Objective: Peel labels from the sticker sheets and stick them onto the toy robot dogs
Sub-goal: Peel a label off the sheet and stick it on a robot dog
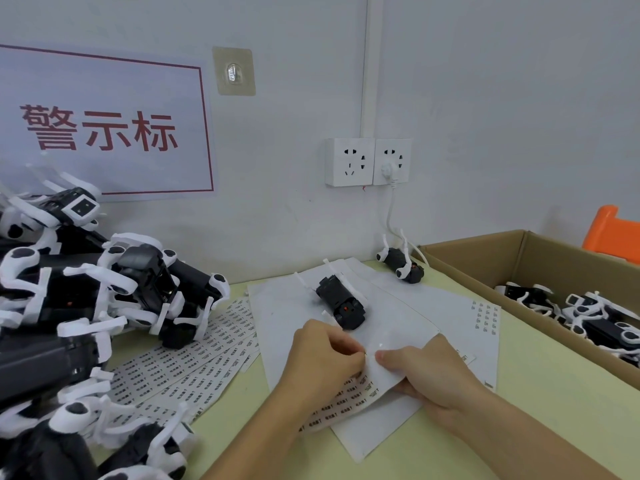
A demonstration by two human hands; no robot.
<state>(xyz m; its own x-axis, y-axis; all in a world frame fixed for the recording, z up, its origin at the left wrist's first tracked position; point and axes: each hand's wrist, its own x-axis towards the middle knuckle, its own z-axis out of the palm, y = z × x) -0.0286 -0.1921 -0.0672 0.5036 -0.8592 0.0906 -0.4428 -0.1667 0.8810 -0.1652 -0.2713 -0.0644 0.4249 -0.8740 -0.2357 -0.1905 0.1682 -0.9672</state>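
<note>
1. Two bare hands meet low in the middle of the table [519,393], over a partly used sticker sheet [349,398].
2. Left hand [323,358]: fingers curled, fingertips pinched together at the sheet's upper edge, apparently on a small label; the label itself is too small to make out.
3. Right hand [429,372]: thumb on top and fingers curled under, gripping the sheet's right side and lifting that part off the table. Printed labels remain on the lower left part of the sheet.
4. One toy robot dog [341,299], black body with white legs, lies on its back on blank white backing sheets [284,306], just beyond the hands.
5. Second dog [401,259] lies farther back near the wall, just beside the corner of a cardboard box [540,251].
6. Box sits at the right; more dogs in box [588,317] lie inside it.
7. Large heap of dogs [86,306] fills the left side of the table.
8. Fanned stack of full label sheets [194,362] lies between the heap and the hands, partly under the heap.
9. Another sheet with a few labels [486,318] lies right of the first dog, near the box.
10. Wall behind: red-lettered sign [104,126], double socket [369,162] with a white plug and cord, adhesive hook [234,71]. Orange object [613,233] at far right.
</note>
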